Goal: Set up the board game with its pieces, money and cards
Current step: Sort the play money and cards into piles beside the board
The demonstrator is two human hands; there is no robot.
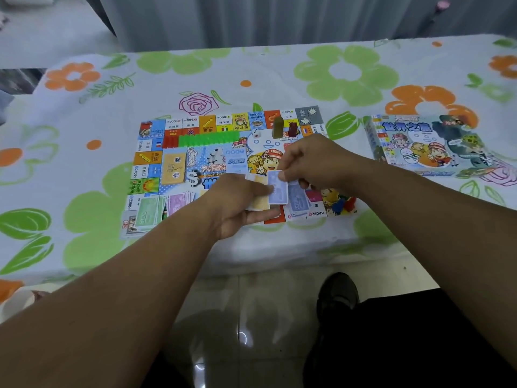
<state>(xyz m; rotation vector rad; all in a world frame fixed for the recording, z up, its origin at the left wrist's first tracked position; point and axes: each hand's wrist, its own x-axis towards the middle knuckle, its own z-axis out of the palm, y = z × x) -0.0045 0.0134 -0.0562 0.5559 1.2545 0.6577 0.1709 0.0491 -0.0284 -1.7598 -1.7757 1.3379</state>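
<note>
**Money sorting: two hands are meeting on one blue note above the board's near edge.**

The right hand [313, 161] is pinching the far end of the blue note [277, 189] between thumb and fingertips. The left hand [235, 203] is gripping the yellow stack [257, 204] under it, with its thumb lying across the note's near part. The note's long axis is running roughly 12 to 6. The blue pile [298, 200] is lying on the board [145, 169] just beside the note at about 4 o'clock, roughly parallel to it. It is sitting below the right hand, which is the nearer one. The next drop probably belongs to that hand, as a short shift toward 4 o'clock. The pink pile [179, 201] and green pile [148, 212] are lying at 9 o'clock of the left hand. The box [425, 144] is resting well apart at 3 o'clock.
</note>
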